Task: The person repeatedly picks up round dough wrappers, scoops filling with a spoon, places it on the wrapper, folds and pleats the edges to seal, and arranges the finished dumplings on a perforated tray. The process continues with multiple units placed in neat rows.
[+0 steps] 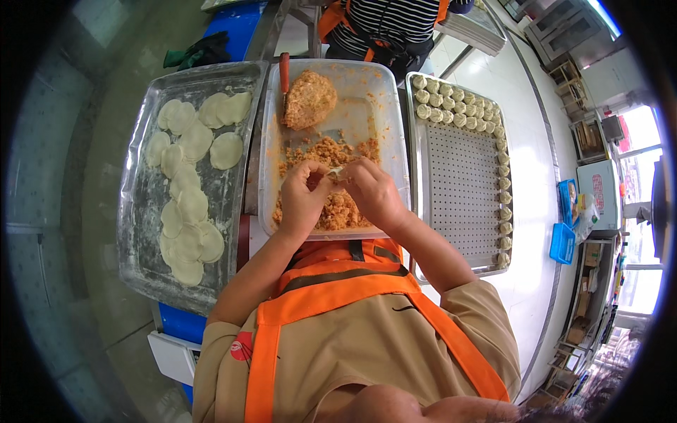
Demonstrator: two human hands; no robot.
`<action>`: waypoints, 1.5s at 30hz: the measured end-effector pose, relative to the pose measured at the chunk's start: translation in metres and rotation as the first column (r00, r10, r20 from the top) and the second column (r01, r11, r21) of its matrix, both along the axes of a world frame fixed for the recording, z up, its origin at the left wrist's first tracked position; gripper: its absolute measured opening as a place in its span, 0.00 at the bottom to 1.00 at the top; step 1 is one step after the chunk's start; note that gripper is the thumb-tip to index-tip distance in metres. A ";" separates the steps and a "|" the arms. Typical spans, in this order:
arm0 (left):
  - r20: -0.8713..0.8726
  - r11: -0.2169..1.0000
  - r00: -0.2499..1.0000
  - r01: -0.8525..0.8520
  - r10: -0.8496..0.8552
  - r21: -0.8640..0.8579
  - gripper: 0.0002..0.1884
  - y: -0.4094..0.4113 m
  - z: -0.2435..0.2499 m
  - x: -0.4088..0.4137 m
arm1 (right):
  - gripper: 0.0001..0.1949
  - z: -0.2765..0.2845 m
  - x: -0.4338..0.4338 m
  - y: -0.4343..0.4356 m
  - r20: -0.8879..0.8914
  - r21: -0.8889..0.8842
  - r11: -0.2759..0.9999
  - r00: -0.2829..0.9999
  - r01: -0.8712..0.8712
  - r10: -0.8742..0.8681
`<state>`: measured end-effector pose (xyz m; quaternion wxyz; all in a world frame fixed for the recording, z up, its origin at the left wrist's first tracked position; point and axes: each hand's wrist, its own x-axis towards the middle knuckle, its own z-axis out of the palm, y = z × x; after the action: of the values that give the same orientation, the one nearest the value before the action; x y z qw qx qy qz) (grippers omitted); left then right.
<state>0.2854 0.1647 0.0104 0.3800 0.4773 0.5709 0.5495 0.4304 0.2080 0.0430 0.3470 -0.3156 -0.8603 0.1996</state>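
Over a plastic tub [391,153], my left hand [305,196] and my right hand [374,191] meet, pinching a small piece of pale dough [335,172] between their fingertips. Most of the dough is hidden by the fingers. Loose orange-brown minced filling [341,211] lies in the tub beneath both hands. A larger mound of filling [312,100] sits at the tub's far left, with a red-handled tool [284,74] against it. Left of the tub, a floured metal tray [143,222] bears overlapping round dough wrappers [191,205]. Pleated buns [459,108] line the far and right sides of a perforated metal tray [460,180].
Another person [391,26] in a striped top stands beyond the tub. Dark gloves [203,50] lie on a blue surface [235,26] at the far left. Stacked metal trays [476,31] stand at the far right. Blue baskets [562,243] are farther right on the floor side, near shelving.
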 end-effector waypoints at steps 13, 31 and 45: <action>0.793 0.948 0.608 0.269 -0.029 -0.171 0.22 0.000 0.001 -0.002 | 0.08 -0.008 -0.001 0.000 -0.222 -0.438 0.899 0.971 -0.021 -0.086; 0.457 0.882 0.834 0.432 -0.311 -0.189 0.30 0.006 0.003 -0.024 | 0.04 0.014 -0.008 -0.006 0.051 0.052 0.987 0.987 -0.154 0.151; 0.662 0.869 0.721 0.445 -0.204 -0.217 0.32 0.006 0.003 -0.023 | 0.03 0.016 -0.010 -0.010 0.011 -0.095 0.985 0.989 -0.147 0.149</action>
<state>0.2628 0.1705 0.0134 0.7185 0.2856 0.4104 0.4835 0.4206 0.1980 0.0591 0.3081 -0.2686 -0.8742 0.2622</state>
